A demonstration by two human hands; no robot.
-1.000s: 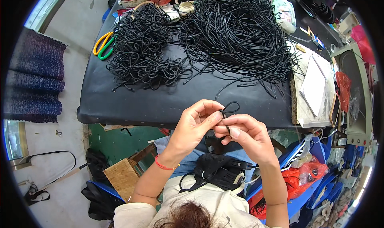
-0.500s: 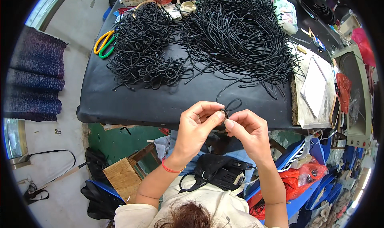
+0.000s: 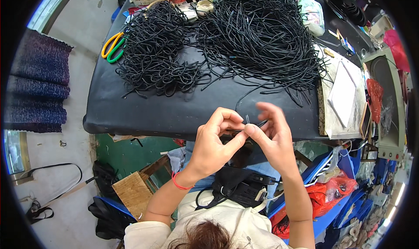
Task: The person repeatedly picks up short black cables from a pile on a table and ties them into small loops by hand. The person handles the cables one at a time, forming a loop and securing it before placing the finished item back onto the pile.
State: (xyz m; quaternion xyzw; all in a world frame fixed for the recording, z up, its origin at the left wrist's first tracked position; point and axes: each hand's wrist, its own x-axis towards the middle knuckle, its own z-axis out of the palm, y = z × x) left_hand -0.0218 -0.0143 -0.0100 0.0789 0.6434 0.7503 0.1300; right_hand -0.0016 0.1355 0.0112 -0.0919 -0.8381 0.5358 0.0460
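My left hand [image 3: 220, 137] pinches a thin black cord [image 3: 247, 119] between thumb and fingertips, just over the front edge of the black-covered table. A short end of it sticks up between the two thumbs. My right hand [image 3: 275, 137] meets it from the other side, its thumb tip on the cord beside the left thumb. Its forefinger is raised and smeared by motion, and a stretch of cord runs in among its other fingers. The knot or crossing, if any, is hidden by the fingers. From the left fingers a tail of cord curves away over the table.
Beyond my hands lie a large heap of black cords [image 3: 262, 39] and a smaller heap of looped cords [image 3: 152, 52]. Scissors [image 3: 114, 47] with yellow and green handles rest at the left. A stained board [image 3: 325, 105] carries a white sheet [image 3: 342, 94] at the right.
The upright cord loop above my fingers is gone from view, and a short straight end shows there. My right forefinger has lifted away from the thumb. The left hand keeps its pinch.
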